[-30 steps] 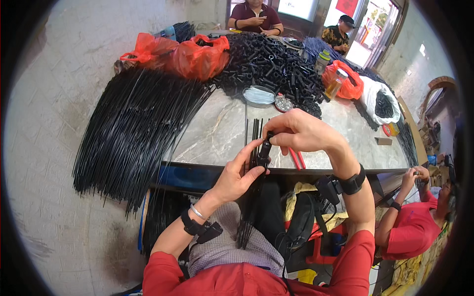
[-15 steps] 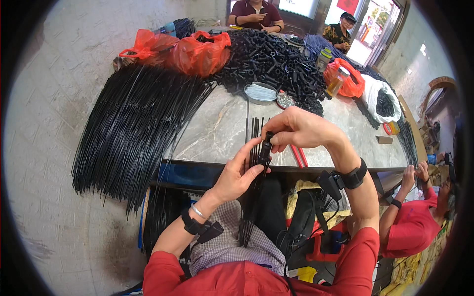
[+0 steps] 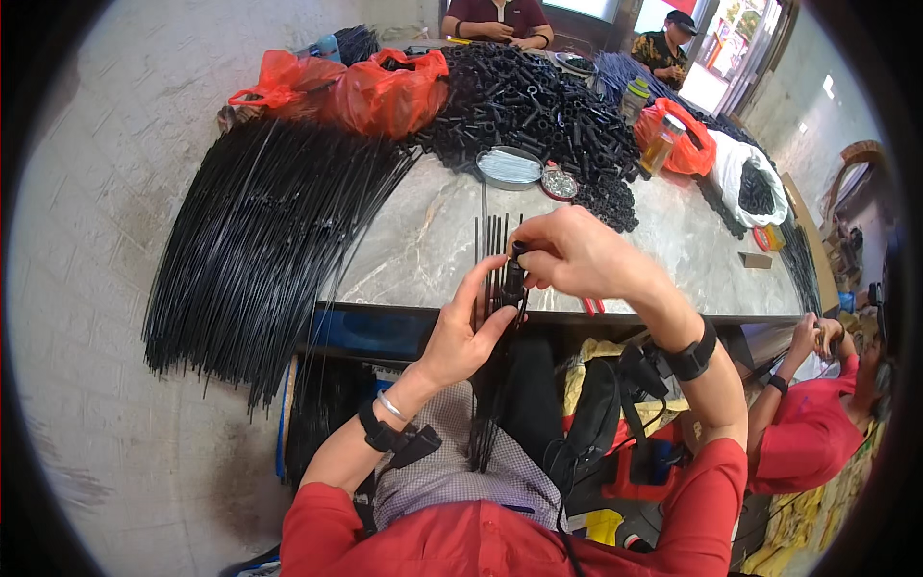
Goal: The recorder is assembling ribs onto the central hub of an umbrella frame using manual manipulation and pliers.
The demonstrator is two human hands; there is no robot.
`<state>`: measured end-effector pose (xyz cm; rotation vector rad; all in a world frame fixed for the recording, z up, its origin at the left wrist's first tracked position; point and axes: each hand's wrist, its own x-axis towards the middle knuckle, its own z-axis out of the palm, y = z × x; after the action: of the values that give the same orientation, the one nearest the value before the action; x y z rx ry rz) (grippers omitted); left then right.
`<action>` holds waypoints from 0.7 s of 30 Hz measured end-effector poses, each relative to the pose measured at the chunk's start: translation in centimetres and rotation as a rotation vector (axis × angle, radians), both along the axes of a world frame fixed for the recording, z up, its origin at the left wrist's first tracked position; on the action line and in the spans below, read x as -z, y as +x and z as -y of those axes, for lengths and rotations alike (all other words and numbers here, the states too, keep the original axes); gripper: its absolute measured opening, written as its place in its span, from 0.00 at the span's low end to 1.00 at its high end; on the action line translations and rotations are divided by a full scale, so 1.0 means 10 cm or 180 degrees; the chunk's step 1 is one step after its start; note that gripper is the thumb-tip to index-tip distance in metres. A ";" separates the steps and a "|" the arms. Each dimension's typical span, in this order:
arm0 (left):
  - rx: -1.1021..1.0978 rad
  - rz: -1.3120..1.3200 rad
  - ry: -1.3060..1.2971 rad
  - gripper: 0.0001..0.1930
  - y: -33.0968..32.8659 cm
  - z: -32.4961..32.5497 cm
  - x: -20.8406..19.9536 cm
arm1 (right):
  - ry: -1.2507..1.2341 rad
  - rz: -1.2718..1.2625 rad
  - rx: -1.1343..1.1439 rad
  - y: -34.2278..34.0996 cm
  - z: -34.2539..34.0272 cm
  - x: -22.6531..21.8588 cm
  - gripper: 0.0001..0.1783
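At the centre of the frame, our left hand [image 3: 454, 338] grips a black tubular fitting [image 3: 514, 279] beside thin black rods [image 3: 488, 252], while our right hand [image 3: 584, 254] pinches its upper end. We see black tubes [image 3: 524, 106] heaped at the upper centre.

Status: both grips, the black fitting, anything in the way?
Left grip holding black tubular fitting, thin black rods close alongside. Right grip pinching fitting's upper end. Red handles partly hidden by right grip, apart from fitting.
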<state>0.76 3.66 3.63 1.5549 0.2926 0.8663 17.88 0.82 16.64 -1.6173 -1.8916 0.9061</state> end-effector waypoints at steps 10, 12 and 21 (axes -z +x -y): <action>0.0175 0.0276 -0.0301 0.29 0.03 -0.01 -0.04 | -0.0409 -0.0618 -0.0174 0.15 -0.08 0.10 0.09; 0.0180 0.0256 -0.0267 0.29 0.03 -0.01 -0.01 | -0.0381 -0.0575 -0.0201 0.15 -0.08 0.12 0.10; 0.0189 0.0238 -0.0406 0.30 0.01 -0.05 0.06 | 0.1100 0.0713 0.0235 0.02 -0.02 0.24 0.11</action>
<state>0.82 4.20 3.04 1.4033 0.2419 0.8411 18.06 0.99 14.22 -1.6114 -1.9882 0.3519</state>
